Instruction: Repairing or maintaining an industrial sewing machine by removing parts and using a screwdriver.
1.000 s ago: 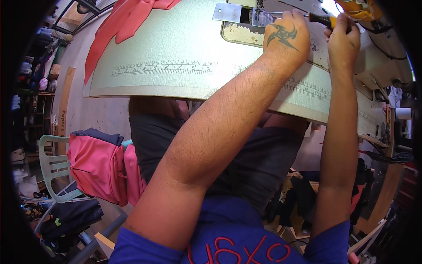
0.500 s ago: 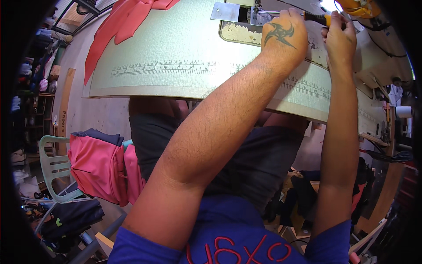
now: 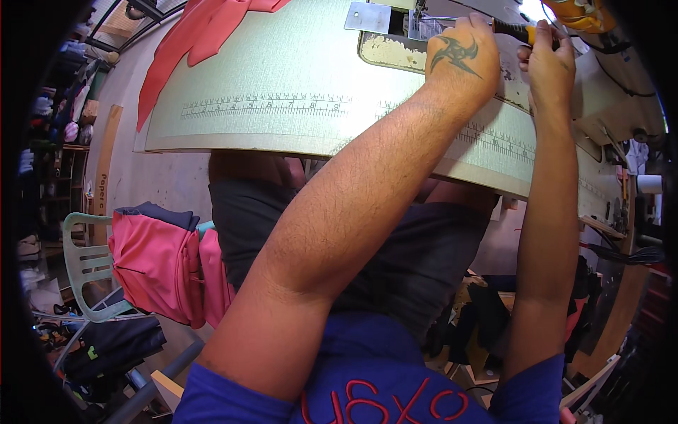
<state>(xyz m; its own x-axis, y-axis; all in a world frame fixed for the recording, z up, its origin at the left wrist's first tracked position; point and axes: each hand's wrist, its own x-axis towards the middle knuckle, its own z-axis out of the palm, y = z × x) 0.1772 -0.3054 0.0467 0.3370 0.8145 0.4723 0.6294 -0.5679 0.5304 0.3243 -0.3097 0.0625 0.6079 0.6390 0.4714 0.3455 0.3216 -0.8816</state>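
A screwdriver [image 3: 513, 30] with a black and yellow handle lies sideways at the top, its thin metal shaft pointing left toward the needle area of a sewing machine [image 3: 395, 53]. My left hand [image 3: 462, 60], a dark tattoo on its back, is closed by the shaft, just right of the metal needle plate [image 3: 424, 28]; its fingertips are mostly hidden. At the end of the handle my right hand [image 3: 551, 67] is closed, with thumb and fingers around the yellow part. A square metal slide plate [image 3: 367, 18] sits left of a dark opening in the machine bed.
Red fabric [image 3: 205, 35] lies on the far left of the pale table [image 3: 268, 131], which has printed rulers near its front edge. A yellow-orange object [image 3: 583, 14] stands at the top right. Left of my legs, pink bags [image 3: 155, 265] rest on a green plastic chair [image 3: 76, 240].
The whole view has shifted slightly, moving the table and machine a little to the right and up. Both hands stay at the screwdriver, in nearly the same place relative to the machine.
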